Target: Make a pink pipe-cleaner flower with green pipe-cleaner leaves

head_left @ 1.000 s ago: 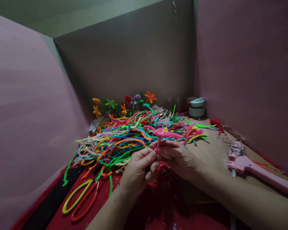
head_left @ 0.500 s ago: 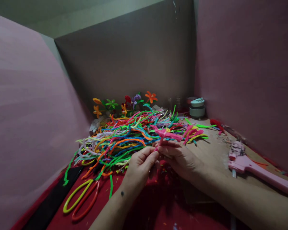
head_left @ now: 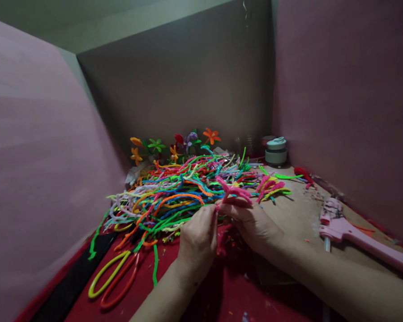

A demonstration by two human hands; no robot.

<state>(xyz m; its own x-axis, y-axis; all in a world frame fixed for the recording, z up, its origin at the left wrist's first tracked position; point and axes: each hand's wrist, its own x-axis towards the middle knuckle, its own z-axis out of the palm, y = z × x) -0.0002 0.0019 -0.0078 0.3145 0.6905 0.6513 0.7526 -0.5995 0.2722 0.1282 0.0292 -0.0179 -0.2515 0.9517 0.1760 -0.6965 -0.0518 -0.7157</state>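
Note:
A small pink pipe-cleaner flower (head_left: 233, 191) stands up between my two hands, just in front of a big tangle of coloured pipe cleaners (head_left: 174, 192). My left hand (head_left: 198, 239) is turned back-up, its fingertips pinched on the flower's short stem. From the right, my right hand (head_left: 251, 221) grips the same piece right under the pink loops. Both hands touch each other above the red table surface (head_left: 221, 295).
Finished pipe-cleaner flowers (head_left: 174, 145) stand at the back wall. A round lidded container (head_left: 276, 151) sits back right. A pink glue gun (head_left: 352, 232) lies on brown cardboard at the right. Scissors with yellow and orange handles (head_left: 116, 277) lie at the left. Pink panels close in both sides.
My left hand has rolled over, palm down, and closed up against the right hand. The pink flower has tipped slightly and sits a little lower and to the right.

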